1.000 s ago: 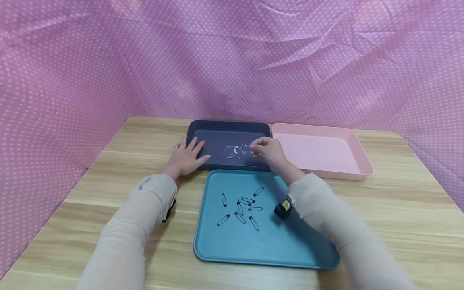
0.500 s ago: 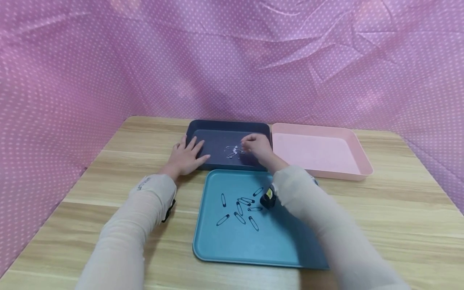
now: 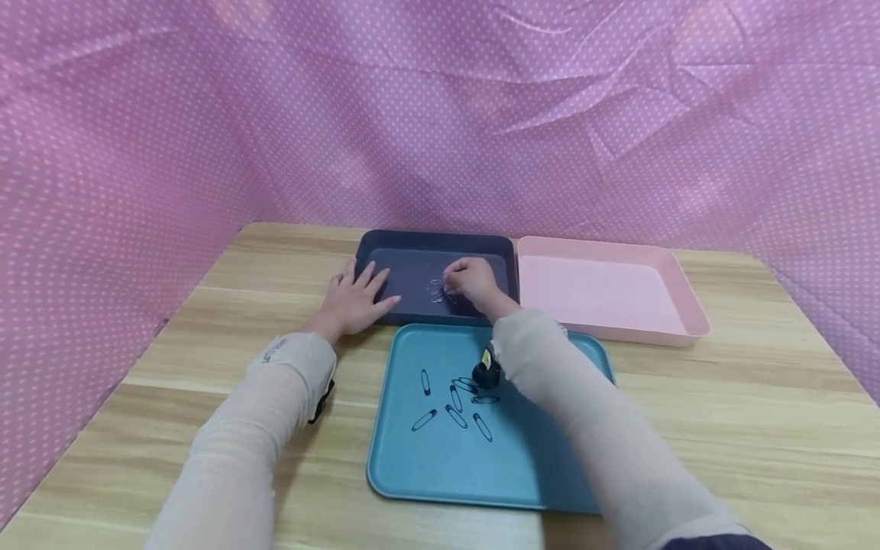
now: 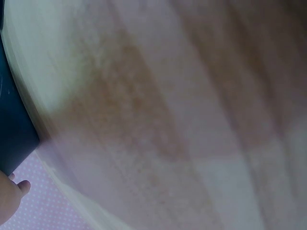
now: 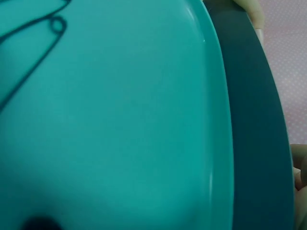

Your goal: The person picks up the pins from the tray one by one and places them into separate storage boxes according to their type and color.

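Over the left front corner of the dark blue tray (image 3: 433, 316) lies my left hand (image 3: 354, 302), fingers spread and straight. Part of that hand (image 4: 8, 199) shows at the edge of the left wrist view. My right hand (image 3: 474, 284) is down inside the same tray, fingers curled with the tips right at a small cluster of silver safety pins (image 3: 436, 290). Whether it pinches one I cannot tell. Curled fingers of the right hand (image 5: 300, 179) show at the right edge of the right wrist view. In front, a teal tray (image 3: 481, 473) holds several black safety pins (image 3: 456, 417).
A pink tray (image 3: 598, 294) stands beside the dark blue one at the back right. All trays are on a wooden table (image 3: 275, 267). Pink dotted cloth (image 3: 440, 114) hangs behind. My right forearm crosses above the teal tray, a black wrist device (image 3: 486, 370) over it.
My right hand has moved left within the dark blue tray, over the silver safety pins, and now covers some of them. The left hand has stayed in place.
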Demonstrator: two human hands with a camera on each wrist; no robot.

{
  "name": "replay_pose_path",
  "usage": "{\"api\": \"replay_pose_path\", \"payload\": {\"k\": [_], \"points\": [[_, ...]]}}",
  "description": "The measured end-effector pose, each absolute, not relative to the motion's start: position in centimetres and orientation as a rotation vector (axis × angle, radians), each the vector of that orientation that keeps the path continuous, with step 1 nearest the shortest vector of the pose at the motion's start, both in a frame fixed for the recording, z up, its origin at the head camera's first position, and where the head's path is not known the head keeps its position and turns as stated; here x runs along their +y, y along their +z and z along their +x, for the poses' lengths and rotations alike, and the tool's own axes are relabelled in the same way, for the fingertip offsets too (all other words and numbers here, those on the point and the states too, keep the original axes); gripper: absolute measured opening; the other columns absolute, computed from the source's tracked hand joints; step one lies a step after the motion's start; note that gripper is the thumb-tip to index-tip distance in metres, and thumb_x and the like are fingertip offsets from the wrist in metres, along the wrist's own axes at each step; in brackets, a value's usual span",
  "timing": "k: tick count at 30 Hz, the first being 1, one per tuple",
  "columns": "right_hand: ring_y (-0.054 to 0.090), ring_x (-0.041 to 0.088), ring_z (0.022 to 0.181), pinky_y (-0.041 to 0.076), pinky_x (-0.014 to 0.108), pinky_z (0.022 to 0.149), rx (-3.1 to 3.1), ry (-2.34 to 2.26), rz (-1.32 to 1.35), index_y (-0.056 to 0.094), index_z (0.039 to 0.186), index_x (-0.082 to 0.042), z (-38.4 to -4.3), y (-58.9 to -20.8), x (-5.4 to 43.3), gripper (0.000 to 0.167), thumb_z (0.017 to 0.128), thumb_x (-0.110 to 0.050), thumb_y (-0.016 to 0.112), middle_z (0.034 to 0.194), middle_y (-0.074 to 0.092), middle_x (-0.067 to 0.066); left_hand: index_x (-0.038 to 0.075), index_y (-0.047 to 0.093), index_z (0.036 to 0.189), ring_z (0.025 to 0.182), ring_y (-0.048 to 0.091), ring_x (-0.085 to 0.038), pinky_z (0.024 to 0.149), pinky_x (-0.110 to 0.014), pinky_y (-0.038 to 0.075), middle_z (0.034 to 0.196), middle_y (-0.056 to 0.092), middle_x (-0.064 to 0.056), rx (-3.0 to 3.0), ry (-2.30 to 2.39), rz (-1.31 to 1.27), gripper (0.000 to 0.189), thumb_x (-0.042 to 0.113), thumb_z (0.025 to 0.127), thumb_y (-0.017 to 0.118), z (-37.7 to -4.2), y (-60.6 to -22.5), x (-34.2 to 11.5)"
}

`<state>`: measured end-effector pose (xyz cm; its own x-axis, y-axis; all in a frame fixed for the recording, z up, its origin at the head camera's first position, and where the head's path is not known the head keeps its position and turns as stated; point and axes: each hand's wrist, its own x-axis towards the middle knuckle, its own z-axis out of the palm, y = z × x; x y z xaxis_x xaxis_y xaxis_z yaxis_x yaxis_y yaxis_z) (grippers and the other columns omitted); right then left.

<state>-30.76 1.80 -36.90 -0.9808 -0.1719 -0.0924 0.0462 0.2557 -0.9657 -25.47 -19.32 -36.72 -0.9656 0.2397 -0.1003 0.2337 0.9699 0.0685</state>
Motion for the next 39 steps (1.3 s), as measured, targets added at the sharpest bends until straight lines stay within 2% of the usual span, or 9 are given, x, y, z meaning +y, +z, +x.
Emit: {"api": "replay_pose_path", "payload": {"k": [8, 20, 39], "points": [[0.054, 0.015, 0.059, 0.049, 0.026, 0.060, 2.365, -1.757, -0.079, 0.060, 0.085, 0.010, -31.5, -37.3, 1.1, 0.013, 0.083, 0.004, 0.049, 0.074, 0.058, 0.013, 0.015, 0.011, 0.140, 0.126, -0.012, -0.037, 0.097, -0.053, 0.003, 0.143, 0.004, -0.014, 3.012, 0.094, 0.363, 0.074, 0.062, 0.084, 0.016, -25.6, -36.6, -19.3], [0.057, 0.018, 0.066, 0.049, 0.026, 0.060, 2.432, -1.662, -0.056, 0.062, 0.082, 0.006, -31.5, -37.2, 0.7, 0.015, 0.085, 0.000, 0.048, 0.077, 0.059, 0.012, 0.016, 0.013, 0.140, 0.126, -0.010, -0.036, 0.097, -0.052, 0.004, 0.143, 0.005, -0.012, 3.008, 0.098, 0.339, 0.072, 0.061, 0.084, 0.018, -25.5, -36.4, -19.1], [0.060, 0.023, 0.077, 0.048, 0.027, 0.066, 2.365, -1.804, -0.107, 0.059, 0.090, 0.007, -30.4, -36.5, 2.9, 0.015, 0.086, -0.002, 0.048, 0.087, 0.058, 0.016, 0.016, 0.012, 0.140, 0.126, -0.009, -0.038, 0.097, -0.053, 0.004, 0.143, 0.005, -0.013, 3.027, 0.091, 0.346, 0.074, 0.064, 0.083, 0.016, -25.6, -36.8, -19.3]]}}
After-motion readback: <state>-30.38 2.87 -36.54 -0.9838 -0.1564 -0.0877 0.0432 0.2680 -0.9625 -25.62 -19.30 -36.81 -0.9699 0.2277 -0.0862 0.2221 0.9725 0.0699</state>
